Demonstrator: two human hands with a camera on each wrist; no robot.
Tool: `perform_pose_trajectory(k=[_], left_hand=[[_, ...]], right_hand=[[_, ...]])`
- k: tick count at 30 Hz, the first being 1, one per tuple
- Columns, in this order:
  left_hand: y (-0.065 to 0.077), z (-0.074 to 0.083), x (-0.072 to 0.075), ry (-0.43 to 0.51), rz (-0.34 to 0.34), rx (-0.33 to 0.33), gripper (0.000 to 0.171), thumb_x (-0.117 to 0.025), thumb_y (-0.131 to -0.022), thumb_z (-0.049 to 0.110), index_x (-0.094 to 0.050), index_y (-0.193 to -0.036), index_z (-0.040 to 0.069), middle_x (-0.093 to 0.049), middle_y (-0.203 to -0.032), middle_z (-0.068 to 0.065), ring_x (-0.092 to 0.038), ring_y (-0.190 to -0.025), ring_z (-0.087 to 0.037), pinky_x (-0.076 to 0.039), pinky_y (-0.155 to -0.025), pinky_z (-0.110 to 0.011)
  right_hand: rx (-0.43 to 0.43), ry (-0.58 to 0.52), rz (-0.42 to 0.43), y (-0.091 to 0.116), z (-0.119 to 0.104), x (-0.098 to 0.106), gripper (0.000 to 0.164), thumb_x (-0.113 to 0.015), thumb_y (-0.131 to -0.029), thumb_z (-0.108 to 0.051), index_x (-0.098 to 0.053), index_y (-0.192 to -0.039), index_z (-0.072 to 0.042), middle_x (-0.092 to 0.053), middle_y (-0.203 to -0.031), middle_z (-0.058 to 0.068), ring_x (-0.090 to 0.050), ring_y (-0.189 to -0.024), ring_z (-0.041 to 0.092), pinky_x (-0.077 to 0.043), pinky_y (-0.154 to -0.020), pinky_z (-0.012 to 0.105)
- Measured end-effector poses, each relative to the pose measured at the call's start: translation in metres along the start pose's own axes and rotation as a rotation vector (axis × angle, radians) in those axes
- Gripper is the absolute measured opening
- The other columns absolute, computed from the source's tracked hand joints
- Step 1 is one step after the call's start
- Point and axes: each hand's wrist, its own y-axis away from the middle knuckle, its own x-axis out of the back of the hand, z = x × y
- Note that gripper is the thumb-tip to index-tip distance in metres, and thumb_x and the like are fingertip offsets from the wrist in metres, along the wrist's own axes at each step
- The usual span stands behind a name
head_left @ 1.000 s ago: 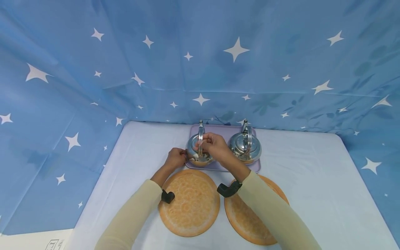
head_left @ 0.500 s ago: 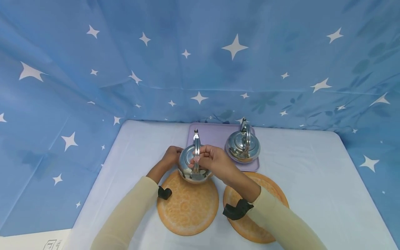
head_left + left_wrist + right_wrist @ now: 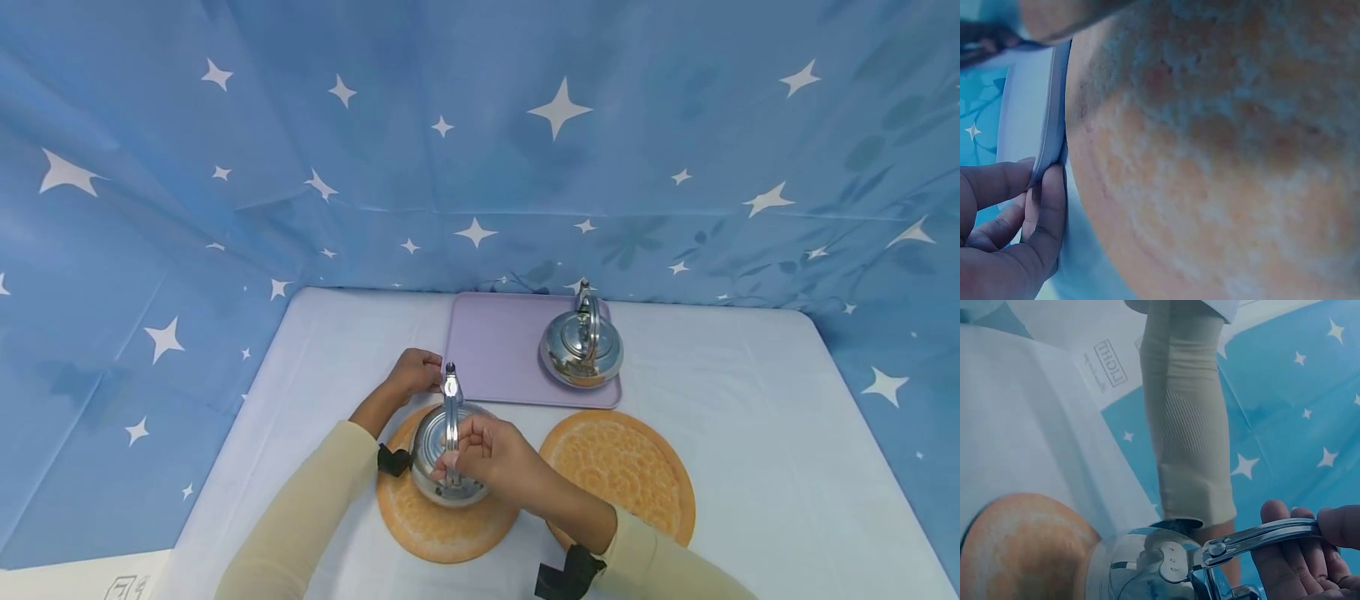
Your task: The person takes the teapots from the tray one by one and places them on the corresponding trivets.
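My right hand (image 3: 495,457) grips the upright handle of a shiny steel kettle (image 3: 426,443) over the left round, orange bread-patterned mat (image 3: 446,546). Whether the kettle's base touches the mat cannot be told. In the right wrist view, thumb and fingers close round the kettle handle (image 3: 1266,536). My left hand (image 3: 415,373) is at the front left corner of a lilac tray (image 3: 487,350). Its thumb and fingers pinch the tray's rim (image 3: 1055,106) in the left wrist view. A second steel kettle (image 3: 566,354) stands on the tray's right half.
Another round bread-patterned mat (image 3: 660,467) lies to the right on the white-covered table (image 3: 765,433). A blue cloth with white stars (image 3: 390,150) hangs behind the table and along its sides.
My right hand has brought the left kettle off the tray, toward me and slightly left, over the left mat. The left hand has stayed at the tray's corner.
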Motion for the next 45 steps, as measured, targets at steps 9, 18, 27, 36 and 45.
perform_pose_trajectory(k=[9, 18, 27, 36, 45], left_hand=[[0.004, 0.002, 0.002, 0.008, -0.003, 0.011, 0.037, -0.061, -0.087, -0.007, -0.056, -0.124, -0.012, -0.06, -0.103, -0.021, -0.067, -0.076, -0.021, -0.06, -0.068, -0.027], [0.002, -0.001, 0.004, 0.054, -0.028, 0.005, 0.039, -0.066, -0.086, -0.007, -0.056, -0.124, -0.012, -0.059, -0.096, -0.015, -0.064, -0.074, -0.018, -0.059, -0.07, -0.027], [0.0, -0.003, 0.003, 0.05, -0.033, 0.017, 0.039, -0.067, -0.086, -0.006, -0.056, -0.124, -0.01, -0.059, -0.097, -0.015, -0.065, -0.076, -0.02, -0.06, -0.071, -0.028], [0.001, -0.003, 0.004, 0.043, -0.024, 0.017, 0.038, -0.067, -0.086, -0.006, -0.057, -0.123, -0.009, -0.06, -0.096, -0.015, -0.065, -0.077, -0.02, -0.06, -0.071, -0.028], [0.0, -0.004, 0.003, 0.051, -0.032, 0.023, 0.039, -0.067, -0.086, -0.006, -0.056, -0.124, -0.01, -0.059, -0.098, -0.015, -0.065, -0.078, -0.02, -0.06, -0.071, -0.028]], right_hand=[[0.004, -0.119, -0.015, 0.008, 0.019, -0.016, 0.016, -0.062, -0.093, 0.0, -0.052, -0.1, 0.011, -0.066, -0.092, 0.025, -0.067, -0.093, 0.039, -0.057, -0.085, 0.035], [0.012, -0.111, -0.071, 0.017, 0.031, -0.021, 0.018, -0.059, -0.096, -0.002, -0.05, -0.102, 0.012, -0.066, -0.094, 0.025, -0.068, -0.095, 0.032, -0.057, -0.084, 0.033], [0.022, -0.17, -0.083, 0.019, 0.038, -0.022, 0.022, -0.06, -0.095, -0.003, -0.048, -0.104, 0.014, -0.066, -0.098, 0.025, -0.068, -0.097, 0.028, -0.055, -0.088, 0.039], [-0.032, -0.066, 0.074, 0.022, 0.027, 0.006, 0.033, -0.052, -0.101, -0.011, -0.049, -0.122, 0.013, -0.063, -0.106, 0.021, -0.065, -0.1, 0.033, -0.054, -0.091, 0.039], [0.256, 0.632, 0.496, 0.032, 0.03, 0.059, 0.025, -0.058, -0.099, -0.018, -0.059, -0.122, -0.008, -0.066, -0.106, -0.001, -0.062, -0.1, 0.014, -0.053, -0.09, 0.032]])
